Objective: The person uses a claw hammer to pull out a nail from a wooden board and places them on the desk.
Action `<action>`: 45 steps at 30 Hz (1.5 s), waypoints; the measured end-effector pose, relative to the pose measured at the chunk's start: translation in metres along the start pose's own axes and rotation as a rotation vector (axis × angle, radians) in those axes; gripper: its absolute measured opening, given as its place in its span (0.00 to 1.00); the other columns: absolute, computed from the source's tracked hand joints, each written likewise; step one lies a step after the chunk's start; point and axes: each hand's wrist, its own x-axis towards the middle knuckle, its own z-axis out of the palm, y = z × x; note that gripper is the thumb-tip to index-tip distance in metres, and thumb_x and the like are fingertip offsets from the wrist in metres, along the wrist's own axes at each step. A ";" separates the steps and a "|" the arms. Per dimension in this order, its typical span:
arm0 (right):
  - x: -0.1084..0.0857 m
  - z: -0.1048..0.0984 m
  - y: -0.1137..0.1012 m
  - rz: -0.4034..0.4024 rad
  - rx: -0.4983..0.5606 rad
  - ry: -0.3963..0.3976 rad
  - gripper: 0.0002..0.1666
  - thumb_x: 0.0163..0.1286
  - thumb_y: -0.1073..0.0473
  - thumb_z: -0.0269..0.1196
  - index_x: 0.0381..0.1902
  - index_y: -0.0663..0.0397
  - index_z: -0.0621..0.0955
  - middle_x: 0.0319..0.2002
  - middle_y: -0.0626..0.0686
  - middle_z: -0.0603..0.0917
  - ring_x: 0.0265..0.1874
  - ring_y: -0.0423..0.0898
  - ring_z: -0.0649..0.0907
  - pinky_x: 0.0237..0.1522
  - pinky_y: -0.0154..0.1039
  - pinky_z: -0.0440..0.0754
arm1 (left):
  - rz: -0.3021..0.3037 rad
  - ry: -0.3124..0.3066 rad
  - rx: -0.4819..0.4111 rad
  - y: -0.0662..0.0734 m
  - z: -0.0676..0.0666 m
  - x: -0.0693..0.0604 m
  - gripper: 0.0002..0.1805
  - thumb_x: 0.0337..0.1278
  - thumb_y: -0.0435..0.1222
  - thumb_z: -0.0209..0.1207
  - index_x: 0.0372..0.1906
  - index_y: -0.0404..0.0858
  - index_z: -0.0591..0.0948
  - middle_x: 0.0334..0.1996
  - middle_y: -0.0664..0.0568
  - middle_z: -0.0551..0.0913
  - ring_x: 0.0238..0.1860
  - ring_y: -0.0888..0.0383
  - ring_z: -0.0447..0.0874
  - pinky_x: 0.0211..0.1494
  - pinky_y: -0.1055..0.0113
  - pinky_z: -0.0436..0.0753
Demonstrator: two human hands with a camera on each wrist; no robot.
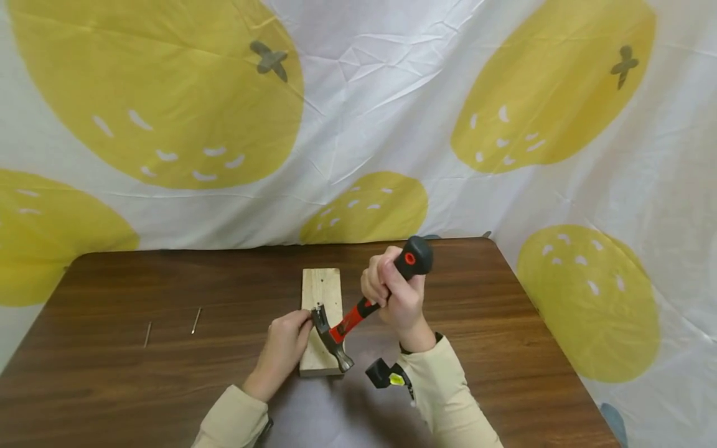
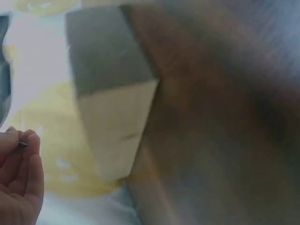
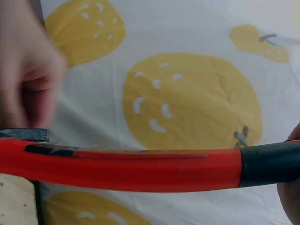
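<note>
My right hand [image 1: 399, 295] grips a claw hammer [image 1: 348, 322] by its black-and-red handle, with the grip end raised. The hammer's dark metal head slants over a pale wooden board [image 1: 323, 283], claw end away from me. At the board's left edge, my left hand [image 1: 284, 345] has its fingertips close beside the claw. In the left wrist view, thumb and fingers pinch a thin metal nail [image 2: 22, 143], of which only a short end shows. The red handle [image 3: 150, 171] crosses the right wrist view. Whether the claw touches the nail cannot be told.
Two loose nails [image 1: 196, 320] lie on the brown wooden table [image 1: 101, 298] to the left. A grey mat or sheet [image 1: 313, 417] covers the near middle. Behind hangs a white cloth [image 1: 381, 124] with yellow fruit prints. Small dark spots mark the board.
</note>
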 end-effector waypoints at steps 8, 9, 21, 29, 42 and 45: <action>-0.012 -0.010 0.002 0.081 -0.017 0.011 0.08 0.70 0.60 0.49 0.28 0.51 0.70 0.09 0.49 0.56 0.04 0.40 0.55 0.04 0.30 0.53 | -0.252 0.009 0.111 -0.032 -0.039 0.025 0.07 0.47 0.29 0.63 0.32 0.28 0.84 0.28 0.40 0.83 0.30 0.46 0.82 0.32 0.52 0.79; -0.014 -0.011 0.002 0.081 -0.019 0.010 0.08 0.70 0.60 0.49 0.28 0.51 0.70 0.09 0.49 0.56 0.04 0.39 0.55 0.04 0.30 0.54 | -0.304 -0.018 0.135 -0.038 -0.044 0.025 0.07 0.48 0.30 0.62 0.32 0.29 0.84 0.28 0.40 0.82 0.30 0.45 0.82 0.32 0.51 0.79; -0.026 -0.021 -0.010 0.124 -0.020 0.011 0.09 0.70 0.61 0.48 0.28 0.51 0.70 0.09 0.49 0.55 0.04 0.40 0.54 0.04 0.29 0.53 | -0.735 -0.359 0.225 -0.090 -0.072 0.009 0.11 0.52 0.35 0.57 0.35 0.29 0.79 0.34 0.37 0.83 0.38 0.35 0.78 0.36 0.45 0.75; -0.031 -0.024 -0.016 0.137 0.008 0.015 0.09 0.70 0.62 0.47 0.28 0.53 0.70 0.10 0.49 0.55 0.04 0.39 0.54 0.05 0.30 0.53 | -0.709 -0.351 0.278 -0.096 -0.065 0.001 0.10 0.45 0.34 0.62 0.26 0.28 0.79 0.29 0.36 0.82 0.36 0.35 0.77 0.38 0.46 0.73; -0.030 -0.039 -0.031 0.168 0.035 0.021 0.17 0.70 0.63 0.45 0.20 0.60 0.62 0.09 0.50 0.55 0.05 0.39 0.55 0.05 0.31 0.51 | -0.644 -0.317 0.297 -0.085 -0.069 0.003 0.16 0.50 0.37 0.61 0.34 0.25 0.76 0.32 0.33 0.79 0.36 0.36 0.76 0.39 0.46 0.73; -0.030 -0.050 -0.038 0.211 0.050 0.009 0.18 0.71 0.63 0.44 0.19 0.60 0.61 0.09 0.50 0.55 0.05 0.39 0.55 0.05 0.31 0.51 | -0.578 -0.279 0.262 -0.064 -0.071 0.012 0.18 0.53 0.36 0.59 0.41 0.24 0.73 0.35 0.32 0.77 0.38 0.38 0.77 0.39 0.46 0.73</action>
